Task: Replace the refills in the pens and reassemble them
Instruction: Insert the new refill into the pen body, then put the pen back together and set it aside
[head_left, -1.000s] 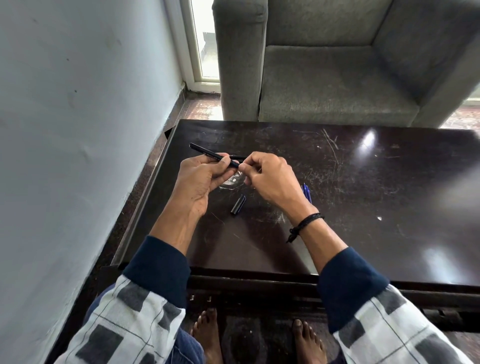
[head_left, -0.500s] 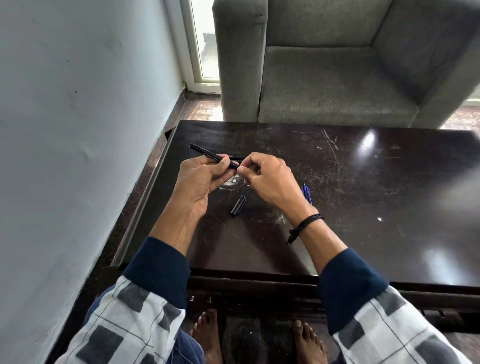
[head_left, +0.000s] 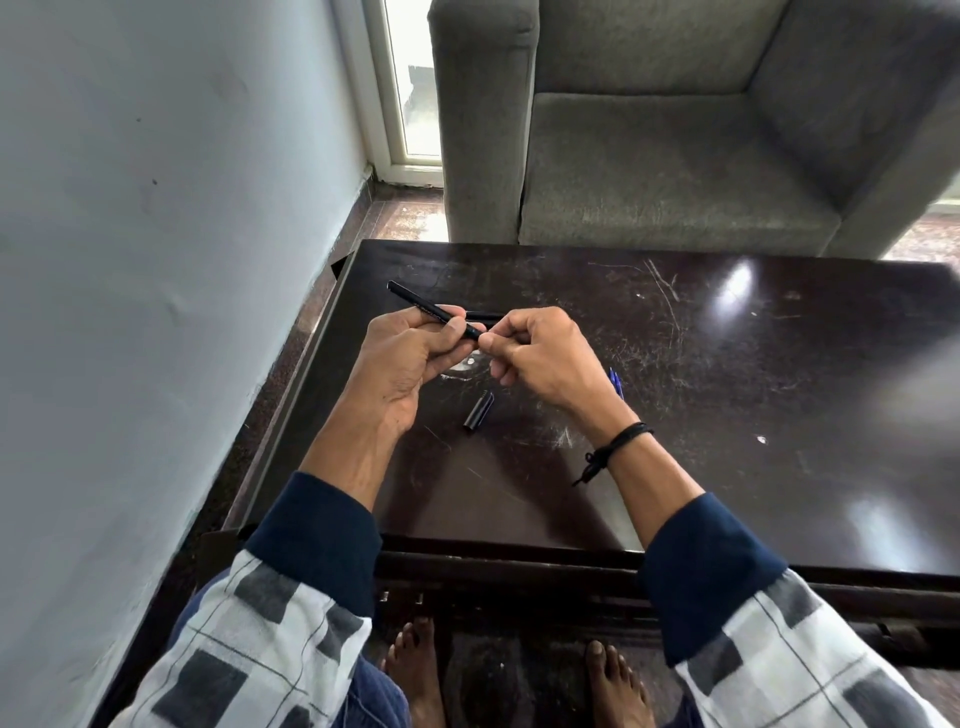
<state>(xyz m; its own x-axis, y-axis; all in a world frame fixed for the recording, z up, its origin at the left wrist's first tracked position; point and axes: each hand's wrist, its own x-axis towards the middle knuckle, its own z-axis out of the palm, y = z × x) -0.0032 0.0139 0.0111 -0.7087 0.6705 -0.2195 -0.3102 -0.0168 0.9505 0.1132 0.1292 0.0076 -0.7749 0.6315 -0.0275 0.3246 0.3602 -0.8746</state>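
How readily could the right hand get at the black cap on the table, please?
Probably yes: the cap lies uncovered on the table close to the right hand, which must first release the pen it pinches.

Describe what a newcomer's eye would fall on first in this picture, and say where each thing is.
First, two hands meet above the dark table: the left hand grips a black pen that slants up and away to the left, while the right hand pinches its near end. Next come a loose black cap lying on the table just below the hands, and the grey armchair filling the far side.
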